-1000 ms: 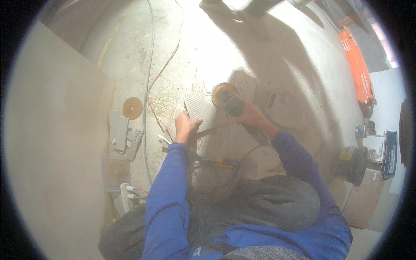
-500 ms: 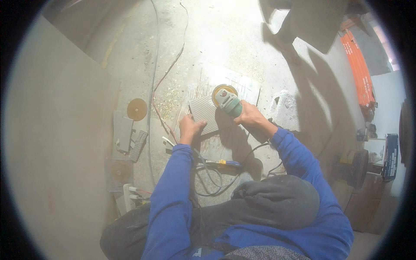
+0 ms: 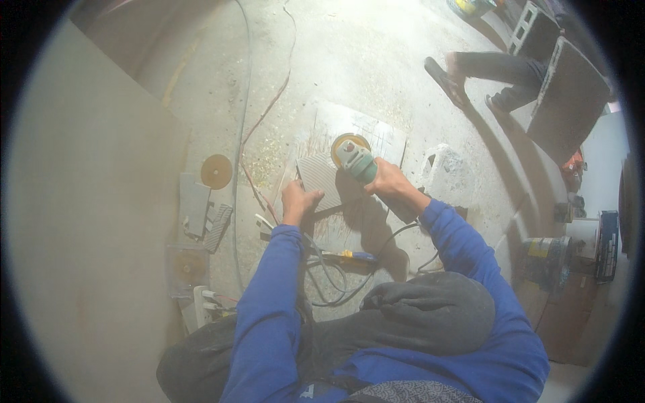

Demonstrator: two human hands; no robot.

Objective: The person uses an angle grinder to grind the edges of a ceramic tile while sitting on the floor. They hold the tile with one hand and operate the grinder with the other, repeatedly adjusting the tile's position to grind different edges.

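My right hand (image 3: 393, 185) is wrapped round the green and grey body of an angle grinder (image 3: 361, 163). The grinder's round yellowish disc (image 3: 342, 142) lies over the far right part of a tile (image 3: 317, 176) whose ridged back faces up. Along the tile's near left edge, my left hand (image 3: 300, 201) grips it with the thumb on top. Beneath the tile is a pale, scratched board (image 3: 376, 131) on the floor. The disc's contact with the tile is hidden by the grinder head.
Cables (image 3: 243, 121) run along the floor on the left, by a loose disc (image 3: 216, 172), tile offcuts (image 3: 195, 201) and a power strip (image 3: 200, 302). A blue and yellow tool (image 3: 356, 255) lies near my knees. At upper right, a person's legs (image 3: 497, 70) show beside hollow blocks (image 3: 571, 101).
The person at upper right has moved, with the blocks now farther right and the legs in view. My hands, the grinder and the tile keep nearly the same places.
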